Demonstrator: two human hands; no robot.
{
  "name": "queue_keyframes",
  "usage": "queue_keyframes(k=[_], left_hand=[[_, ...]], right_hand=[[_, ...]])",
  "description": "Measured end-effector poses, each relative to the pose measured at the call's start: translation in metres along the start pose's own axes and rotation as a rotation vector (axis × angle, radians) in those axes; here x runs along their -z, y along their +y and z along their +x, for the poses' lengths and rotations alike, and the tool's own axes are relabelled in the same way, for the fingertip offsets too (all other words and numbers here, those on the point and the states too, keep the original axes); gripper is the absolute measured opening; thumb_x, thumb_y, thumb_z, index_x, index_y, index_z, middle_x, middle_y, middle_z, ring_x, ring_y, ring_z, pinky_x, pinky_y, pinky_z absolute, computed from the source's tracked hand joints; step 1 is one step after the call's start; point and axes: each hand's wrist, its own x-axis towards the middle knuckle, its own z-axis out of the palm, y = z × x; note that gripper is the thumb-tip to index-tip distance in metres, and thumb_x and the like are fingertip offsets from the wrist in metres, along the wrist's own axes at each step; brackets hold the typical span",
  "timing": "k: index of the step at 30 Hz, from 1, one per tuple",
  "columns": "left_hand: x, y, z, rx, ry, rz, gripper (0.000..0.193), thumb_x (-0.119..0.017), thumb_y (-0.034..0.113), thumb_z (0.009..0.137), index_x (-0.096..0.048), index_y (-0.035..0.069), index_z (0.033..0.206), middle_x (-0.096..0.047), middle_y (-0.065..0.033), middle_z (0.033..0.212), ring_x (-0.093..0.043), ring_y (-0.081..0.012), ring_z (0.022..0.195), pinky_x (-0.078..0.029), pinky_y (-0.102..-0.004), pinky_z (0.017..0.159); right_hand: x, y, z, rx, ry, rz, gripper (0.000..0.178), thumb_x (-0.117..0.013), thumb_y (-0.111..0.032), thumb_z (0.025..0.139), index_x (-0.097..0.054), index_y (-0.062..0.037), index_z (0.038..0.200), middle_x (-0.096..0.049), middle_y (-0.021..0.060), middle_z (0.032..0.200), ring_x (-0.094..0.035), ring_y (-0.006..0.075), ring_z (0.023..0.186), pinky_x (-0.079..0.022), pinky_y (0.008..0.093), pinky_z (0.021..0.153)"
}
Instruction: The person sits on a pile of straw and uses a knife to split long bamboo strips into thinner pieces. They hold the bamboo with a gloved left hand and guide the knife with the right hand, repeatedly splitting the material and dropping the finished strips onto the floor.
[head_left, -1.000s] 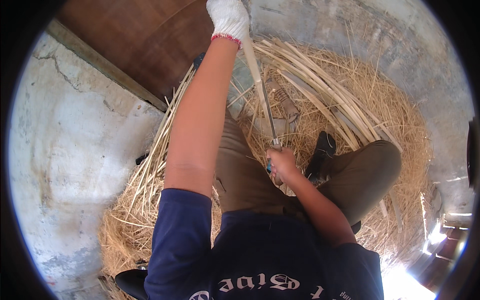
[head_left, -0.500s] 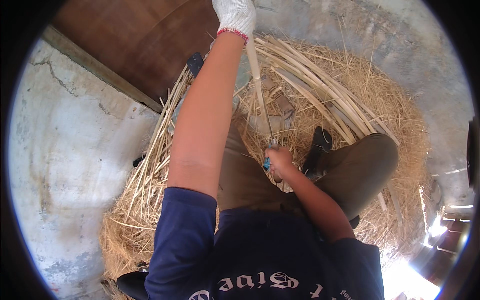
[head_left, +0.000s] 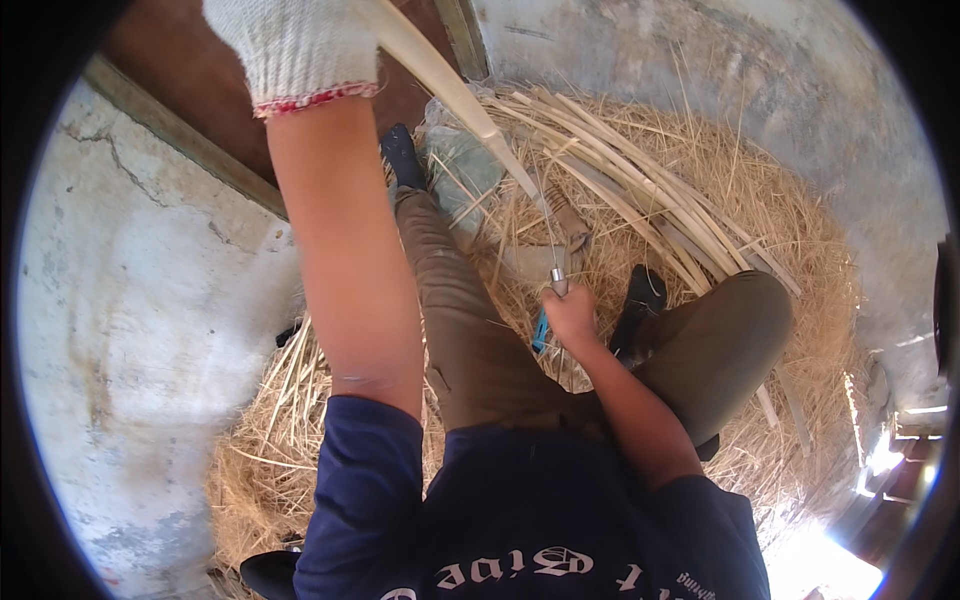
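Note:
My left hand point(head_left: 300, 45), in a white knit glove with a red cuff, is raised at the top left. Its fingers are cut off by the picture's edge or hidden. A long pale bamboo strip point(head_left: 450, 90) slants down from beside the glove and moves along with it. My bare right hand point(head_left: 570, 315) is closed round the handle of a knife point(head_left: 559, 281) with a metal collar, between my legs. The thin blade points up and meets the strip's lower end. A small blue object point(head_left: 541, 330) shows beside the right hand; its kind is unclear.
Long split bamboo strips point(head_left: 650, 190) lie in a bundle at the right, over a heap of fine shavings point(head_left: 790, 240). More thin strips point(head_left: 295, 375) lie at the left. A stained wall point(head_left: 150, 300) and a brown panel point(head_left: 180, 80) stand close by.
My left hand has swung left and come nearer to the camera, and the strip now slants more. My right hand stays in nearly the same place with the knife.

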Motion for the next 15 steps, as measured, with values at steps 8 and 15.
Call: queue_keyframes(k=[8, 15], left_hand=[[0.042, 0.056, 0.034, -0.141, 0.001, 0.088, 0.053, -0.052, 0.049, 0.104, -0.052, 0.003, 0.079, -0.052, -0.0062, 0.071, -0.054, -0.0188, 0.057, -0.042, -0.0323, 0.047], [0.05, 0.098, 0.039, -0.424, 0.189, 0.285, 0.045, -0.052, 0.036, 0.101, -0.056, -0.008, 0.11, -0.062, -0.0295, 0.118, -0.066, -0.0474, 0.113, -0.056, -0.0651, 0.095]], right_hand=[[0.003, -0.027, -0.01, 0.135, -0.046, -0.089, 0.024, -0.069, -0.021, 0.085, -0.067, 0.0024, 0.084, -0.067, 0.0207, 0.071, -0.067, 0.0346, 0.066, -0.052, 0.0444, 0.066], [0.005, -0.024, -0.005, 0.058, -0.105, -0.024, 0.024, -0.069, -0.022, 0.085, -0.068, 0.0023, 0.086, -0.068, 0.0205, 0.071, -0.067, 0.0365, 0.065, -0.052, 0.0437, 0.065]])
